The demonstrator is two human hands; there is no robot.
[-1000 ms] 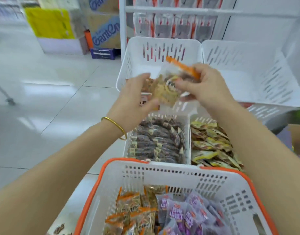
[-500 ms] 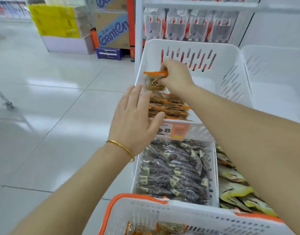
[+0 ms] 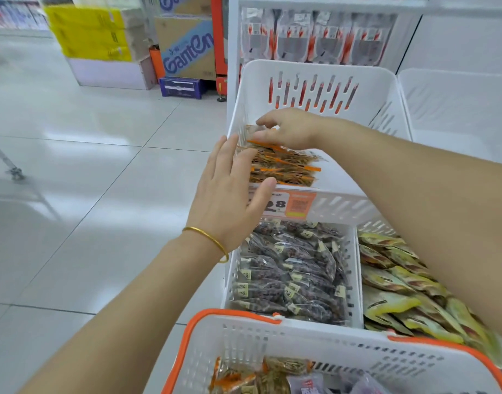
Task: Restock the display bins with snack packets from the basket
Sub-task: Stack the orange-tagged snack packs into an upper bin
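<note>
Hands over orange-edged packets [image 3: 284, 166] in upper bin [image 3: 357, 89]: left hand [image 3: 230, 200] flat, empty; right hand [image 3: 292, 129] grip unclear; dark-packet bin [image 3: 355, 280], basket [image 3: 301, 342] below.

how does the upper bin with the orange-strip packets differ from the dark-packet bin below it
Fill: the upper bin holds only a short stack of orange-strip packets in its front left corner, with bare floor beside it; the lower bin is packed across with dark packets.
Hands: the right hand and left hand are at the upper bin; none touches the lower.
Both are white slotted plastic.
</note>
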